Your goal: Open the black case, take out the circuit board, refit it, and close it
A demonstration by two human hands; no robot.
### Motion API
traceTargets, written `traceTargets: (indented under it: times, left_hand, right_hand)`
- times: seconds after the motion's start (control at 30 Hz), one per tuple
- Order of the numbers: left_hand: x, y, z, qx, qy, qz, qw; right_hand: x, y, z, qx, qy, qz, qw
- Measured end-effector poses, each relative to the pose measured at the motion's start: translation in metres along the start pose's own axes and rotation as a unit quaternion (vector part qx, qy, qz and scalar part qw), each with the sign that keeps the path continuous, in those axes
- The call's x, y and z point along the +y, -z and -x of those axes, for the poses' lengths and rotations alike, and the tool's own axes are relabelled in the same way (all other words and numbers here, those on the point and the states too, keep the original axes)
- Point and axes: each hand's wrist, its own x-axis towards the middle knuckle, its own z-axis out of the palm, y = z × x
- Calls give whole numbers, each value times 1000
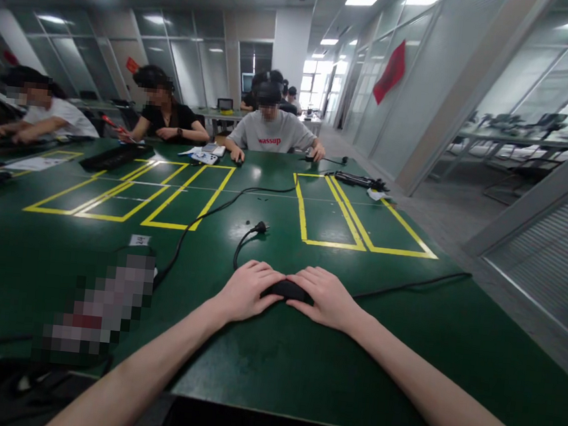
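Note:
My left hand (251, 290) and my right hand (325, 297) meet at the middle of the green table (269, 365). Between them is a low, black oblong object (287, 290) lying on the tabletop, gripped from both ends. Fingers cover much of it, so its exact kind is hidden. A black cord with a plug (261, 227) curves out from behind my left hand and lies on the table. From beside my right hand, a black cable (407, 288) runs off to the right. Where the cords join the object is out of sight.
A blurred-out long object (104, 306) lies at the left, a black cable (214, 205) near it. Yellow tape outlines (334, 244) mark the table. A folded black tripod-like item (357, 180) is at the far right. Several people sit across, one in a grey shirt (272, 131).

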Motion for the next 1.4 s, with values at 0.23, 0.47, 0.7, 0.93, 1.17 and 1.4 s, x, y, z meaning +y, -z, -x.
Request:
traceTargets:
  times: [0.23,0.47,0.7,0.93,1.17,1.4]
  left_hand:
    - [3,-3,2,8,-7,18,1000]
    - [3,0,-1,-11,-1,10,1000]
    - [2,1,0,-14,6,40,999]
    - [4,-1,2,-25,-9,27,999]
    - [5,-9,4,-5,-1,16,1000]
    - [4,-10,3,-20,2,-20,1000]
  right_hand:
    - [0,-3,3,31,34,9,999]
    - [0,-1,1,2,-9,-3,1000]
    - [2,-2,4,-17,-9,-2,1000]
    - [-2,0,4,-42,-39,-1,998]
    - [-2,-1,9,-44,-10,4,999]
    - [-2,-5,8,-26,-27,13,999]
